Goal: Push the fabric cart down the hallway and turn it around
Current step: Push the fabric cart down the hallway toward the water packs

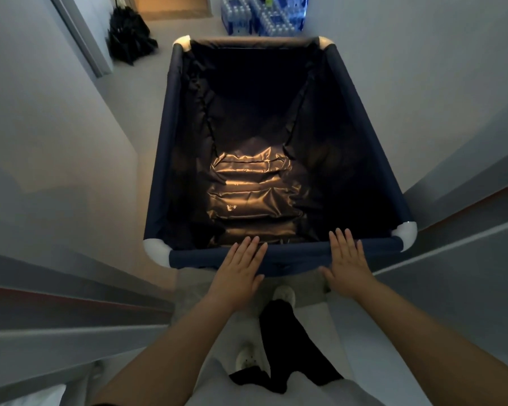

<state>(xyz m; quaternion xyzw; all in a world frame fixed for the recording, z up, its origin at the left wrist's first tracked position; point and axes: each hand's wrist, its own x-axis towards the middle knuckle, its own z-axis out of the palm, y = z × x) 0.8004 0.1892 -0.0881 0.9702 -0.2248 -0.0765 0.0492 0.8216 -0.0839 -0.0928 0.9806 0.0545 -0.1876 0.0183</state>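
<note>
A large dark-blue fabric cart point(170, 136) with white corner joints fills the middle of the narrow hallway. Its inside is lined with shiny black material and holds nothing I can make out. My left hand point(241, 268) lies flat on the near top rail, fingers spread, left of centre. My right hand point(348, 259) rests flat on the same rail further right, fingers extended over the edge. Neither hand wraps around the rail. My feet in white shoes show on the floor below the rail.
Walls close in on both sides of the cart, with door frames near my arms. A folded black umbrella point(129, 33) leans at the far left wall. Stacked packs of water bottles point(261, 16) stand beyond the cart's far end, next to a lit doorway.
</note>
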